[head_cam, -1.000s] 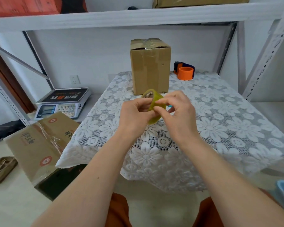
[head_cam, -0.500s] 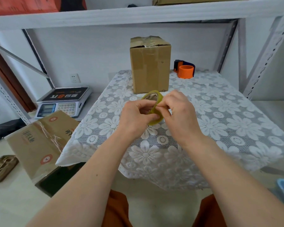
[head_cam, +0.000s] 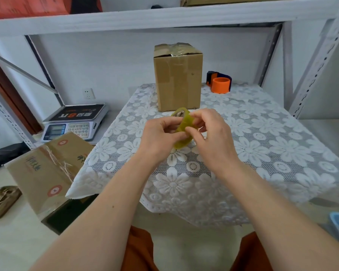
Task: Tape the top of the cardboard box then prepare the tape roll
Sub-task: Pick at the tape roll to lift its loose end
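Head view of the packing station. The tape roll [head_cam: 181,131], a thin yellowish translucent ring, is held in the air above the near half of the counter [head_cam: 262,145], between the two hands and well apart from the cardboard box [head_cam: 178,77]. The left hand [head_cam: 160,136] has its fingers curled round the roll's left side, thumb on the outer face; the right hand [head_cam: 210,133] pinches the roll's right edge with thumb and fingertips, apparently picking at the outer layer, though the free end of the tape cannot be made out. The roll is judged to be light and nearly spent: little tape appears to remain on the ring, so it may flex under a hard squeeze and is best held by its rim or through the core, leaving the outer face free. The tape surface looks glossy and probably slippery, and a lifted end would be sticky and thin, liable to tear or fold onto itself. The cardboard box stands upright at the far side of the counter, glossy tape already crossing its top flaps; it appears stiff and steady on its base. An orange tape dispenser [head_cam: 219,85] rests just beside the box, to its right. A weighing scale [head_cam: 74,122] sits on a lower surface at left.
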